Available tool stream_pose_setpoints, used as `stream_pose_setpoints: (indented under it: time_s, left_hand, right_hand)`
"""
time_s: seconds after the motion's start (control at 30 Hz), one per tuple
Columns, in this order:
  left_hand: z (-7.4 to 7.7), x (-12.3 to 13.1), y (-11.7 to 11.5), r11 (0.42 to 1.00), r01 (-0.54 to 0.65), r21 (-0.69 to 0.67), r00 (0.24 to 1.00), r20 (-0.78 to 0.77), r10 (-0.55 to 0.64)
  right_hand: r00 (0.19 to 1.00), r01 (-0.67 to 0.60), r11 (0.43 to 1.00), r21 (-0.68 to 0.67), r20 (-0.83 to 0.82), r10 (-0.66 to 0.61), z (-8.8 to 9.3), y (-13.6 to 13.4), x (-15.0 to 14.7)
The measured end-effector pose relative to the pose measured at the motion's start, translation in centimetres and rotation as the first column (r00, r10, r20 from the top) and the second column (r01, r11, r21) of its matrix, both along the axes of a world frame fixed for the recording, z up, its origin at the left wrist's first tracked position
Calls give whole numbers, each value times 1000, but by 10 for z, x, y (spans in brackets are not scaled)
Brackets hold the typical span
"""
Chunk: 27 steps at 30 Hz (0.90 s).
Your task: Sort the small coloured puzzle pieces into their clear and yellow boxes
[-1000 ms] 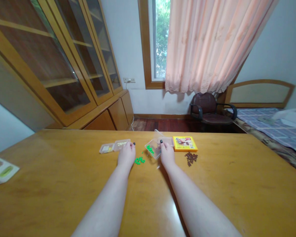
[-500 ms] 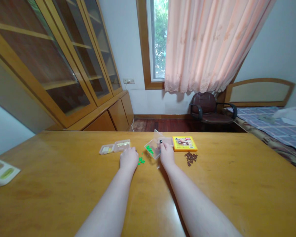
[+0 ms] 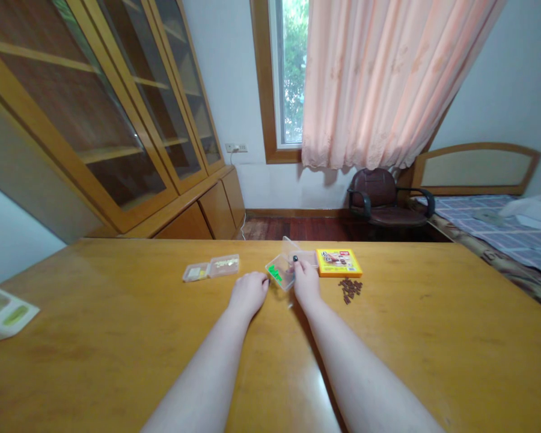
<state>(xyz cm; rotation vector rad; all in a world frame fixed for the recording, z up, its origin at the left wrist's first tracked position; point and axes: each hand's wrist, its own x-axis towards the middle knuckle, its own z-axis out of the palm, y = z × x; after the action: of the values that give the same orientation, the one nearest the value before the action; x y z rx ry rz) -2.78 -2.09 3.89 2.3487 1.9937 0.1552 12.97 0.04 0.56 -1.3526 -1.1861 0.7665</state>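
My right hand [image 3: 306, 281] grips an open clear plastic box [image 3: 289, 281], tilted, its lid standing up behind. Small green pieces [image 3: 275, 273] lie inside toward the box's left. Close to the box's left side is my left hand [image 3: 249, 293], its fingers curled down at the table; the fingertips and anything in them are hidden. A second open clear box [image 3: 224, 266] with pale pieces in it lies left of that hand. Right of my right hand are a yellow box [image 3: 339, 263] with a printed picture and a loose pile of small brown pieces [image 3: 350, 290].
The wooden table [image 3: 162, 337] stretches wide around the hands. A white object with a green patch [image 3: 6, 313] sits at its left edge. Beyond stand a glass-fronted cabinet [image 3: 175, 144], an office chair [image 3: 379, 198] and a bed [image 3: 491, 210].
My left hand has moved right, up to the clear box. The loose green pieces seen on the table before are now out of sight. My right hand keeps its hold.
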Motion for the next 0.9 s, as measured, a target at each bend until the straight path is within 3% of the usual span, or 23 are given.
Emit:
stream_pose_setpoints:
  time_s: [0.27, 0.6, 0.9]
  left_hand:
    - [-8, -11, 8, 969, -229, 89, 971, -47, 234]
    - [-11, 1, 10, 995, -92, -45, 990, -113, 86]
    - [-12, -1, 8, 971, -237, -32, 964, -132, 231]
  right_hand:
    - [1000, -8, 1000, -8, -24, 8, 1, -1, 0]
    - [1000, 2, 1000, 0, -13, -2, 0, 0, -1]
    - [1000, 9, 1000, -6, 18, -9, 3, -3, 0]
